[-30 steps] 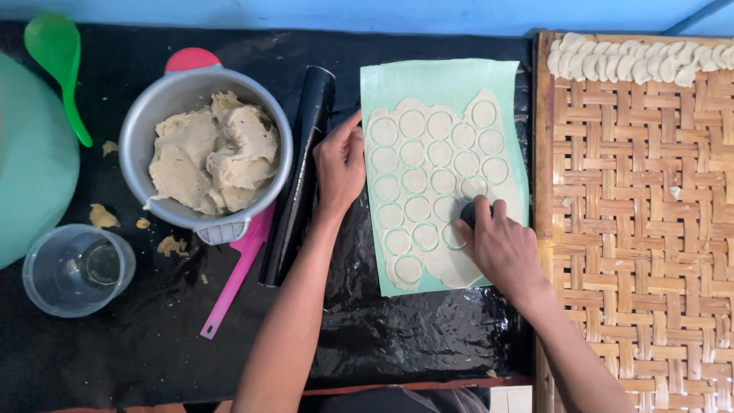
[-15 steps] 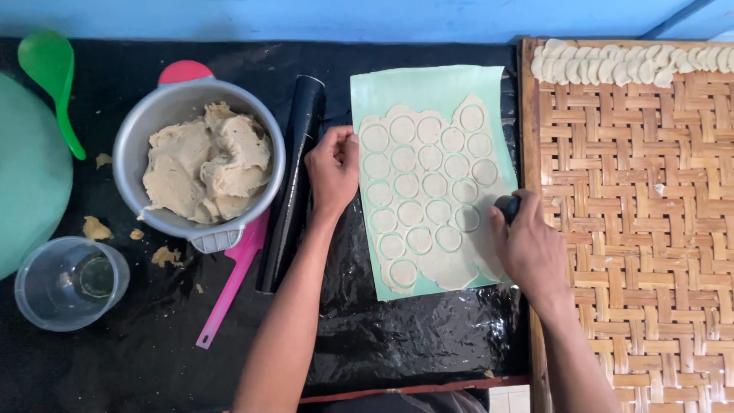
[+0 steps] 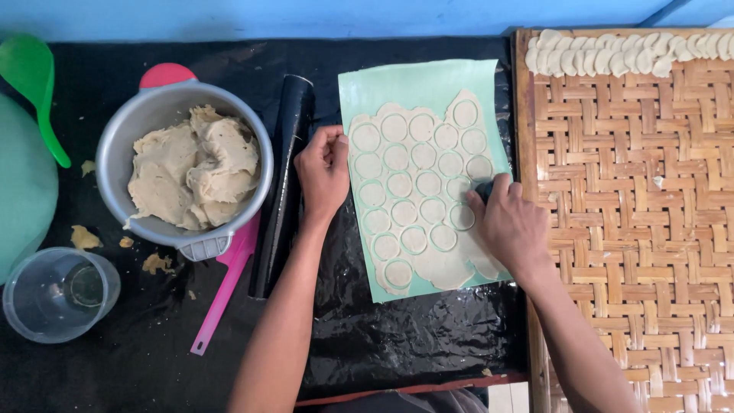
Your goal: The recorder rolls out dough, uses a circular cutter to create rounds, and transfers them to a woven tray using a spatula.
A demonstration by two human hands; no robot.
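Head view, looking down on a black plastic-covered work surface [image 3: 397,344]. Nearest the viewer, two forearms reach up from the bottom edge. The right hand [image 3: 511,226] is closed around a small dark round cutter [image 3: 483,188], pressed onto the right side of a rolled dough sheet [image 3: 419,191]. The left hand [image 3: 324,172] lies loosely curled, its fingers on the left edge of the pale green backing sheet [image 3: 417,82], holding nothing. The dough sheet lies on this green rectangle at centre, its long axis running away from the viewer; it is scored with rows of circles.

At lower left stands a clear plastic cup [image 3: 57,293], apparently holding only a little clear liquid. Above it a grey metal bowl [image 3: 187,164] holds lumps of beige dough [image 3: 191,172]; crumbs lie beside it. A pink scraper [image 3: 225,287] protrudes from beneath the bowl. A black rolling pin [image 3: 284,183] lies between bowl and left hand, parallel to the sheet's long axis. A green spoon [image 3: 34,84] rests at far left beside a green lid [image 3: 23,183].

At right, a woven bamboo tray [image 3: 634,229] carries overlapping cut dough discs [image 3: 619,52] along its far edge.
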